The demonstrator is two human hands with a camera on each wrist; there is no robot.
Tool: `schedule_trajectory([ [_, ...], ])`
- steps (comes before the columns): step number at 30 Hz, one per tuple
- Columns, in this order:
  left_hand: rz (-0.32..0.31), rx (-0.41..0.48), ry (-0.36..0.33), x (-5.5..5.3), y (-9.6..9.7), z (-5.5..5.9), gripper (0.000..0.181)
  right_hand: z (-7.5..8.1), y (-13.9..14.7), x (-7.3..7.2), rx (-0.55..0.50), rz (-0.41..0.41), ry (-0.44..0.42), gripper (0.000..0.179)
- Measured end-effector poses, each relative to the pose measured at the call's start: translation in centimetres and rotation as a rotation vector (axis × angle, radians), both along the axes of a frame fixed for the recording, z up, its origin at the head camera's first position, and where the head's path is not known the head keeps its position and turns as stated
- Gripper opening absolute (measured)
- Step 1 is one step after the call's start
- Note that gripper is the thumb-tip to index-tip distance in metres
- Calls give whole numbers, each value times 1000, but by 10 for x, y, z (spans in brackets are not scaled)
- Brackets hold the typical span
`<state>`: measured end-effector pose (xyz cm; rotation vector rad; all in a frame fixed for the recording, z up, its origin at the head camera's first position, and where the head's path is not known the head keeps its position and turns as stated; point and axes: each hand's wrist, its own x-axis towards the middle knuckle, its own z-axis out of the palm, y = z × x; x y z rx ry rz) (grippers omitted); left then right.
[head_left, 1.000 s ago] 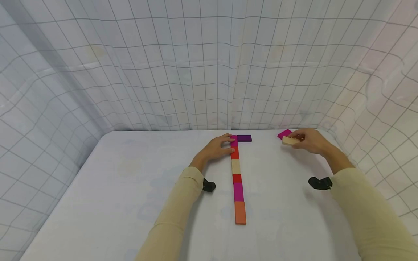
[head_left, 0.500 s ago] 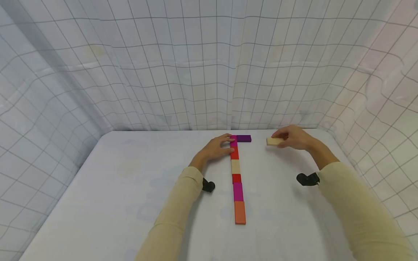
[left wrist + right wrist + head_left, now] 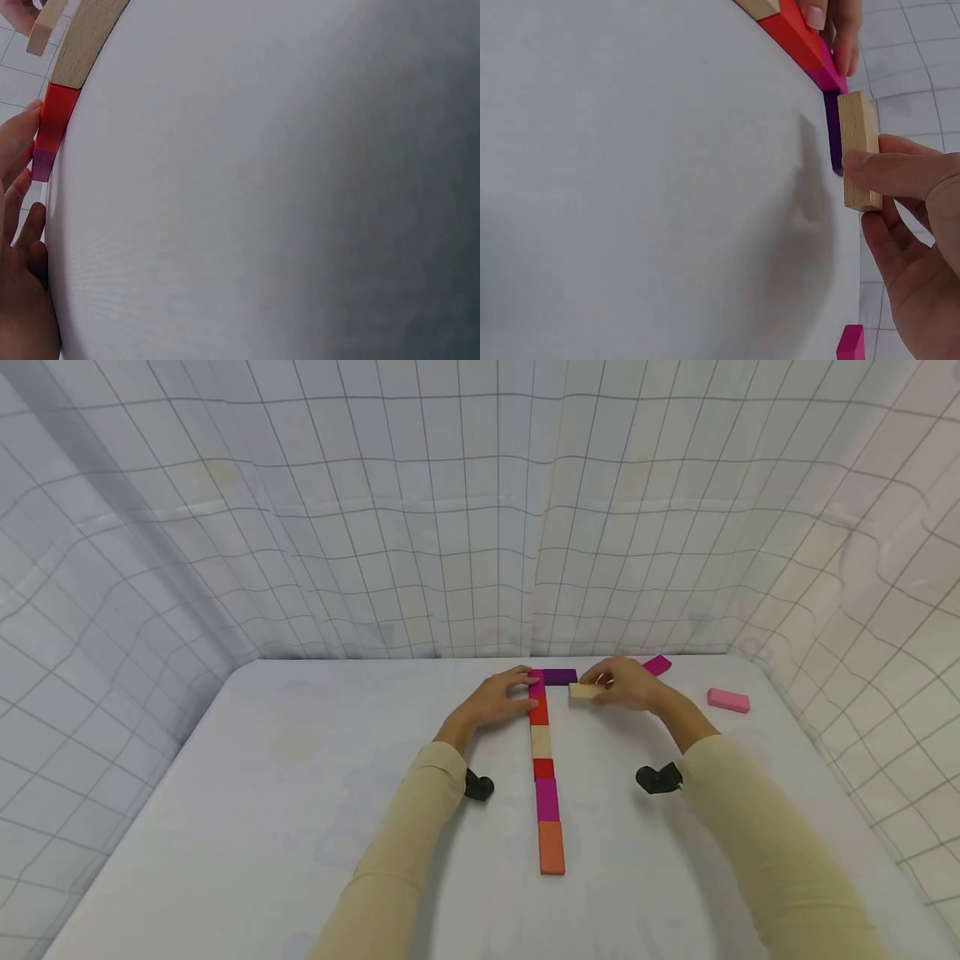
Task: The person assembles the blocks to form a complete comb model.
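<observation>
The wood block comes close to the row

The right hand (image 3: 628, 683) has moved left across the worktop (image 3: 337, 777), and the wood block (image 3: 585, 691) has come along with it. A second ago both were far over by the loose dark pink block (image 3: 657, 666). Now they are next to the purple block (image 3: 560, 677). The light pink block (image 3: 728, 700) now shows at the right, where the arm and hand were before. The left hand (image 3: 489, 702) stays in the same spot, and the row looks the same too.

The right fingers pinch the wood block. The thumb is flat on its near face, and other fingers are behind and under it. One end sticks out past the thumb, toward the row. The block looks lifted, as its shadow lies apart from it. I cannot tell if it touches the purple block.

The left fingers are loose and spread, not wrapped round anything. The thumb touches the red-orange block (image 3: 539, 711), and a finger touches the top pink block (image 3: 538, 688), which meets the purple one at the corner.

Down the row come a pale wood piece (image 3: 541, 742), a small red block (image 3: 543, 769), a magenta block (image 3: 547, 799) and an orange block (image 3: 551, 847).
</observation>
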<state>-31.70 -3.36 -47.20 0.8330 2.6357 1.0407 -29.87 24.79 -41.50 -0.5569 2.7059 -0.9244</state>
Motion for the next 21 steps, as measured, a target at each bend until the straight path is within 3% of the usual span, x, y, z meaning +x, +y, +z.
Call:
schedule_trajectory([
  [9, -4, 10, 8, -3, -1, -1, 53, -12, -24, -3, 28, 8, 30, 31],
  [21, 3, -7, -10, 3, 0, 5, 53, -18, -39, -2, 36, -2, 3, 35],
])
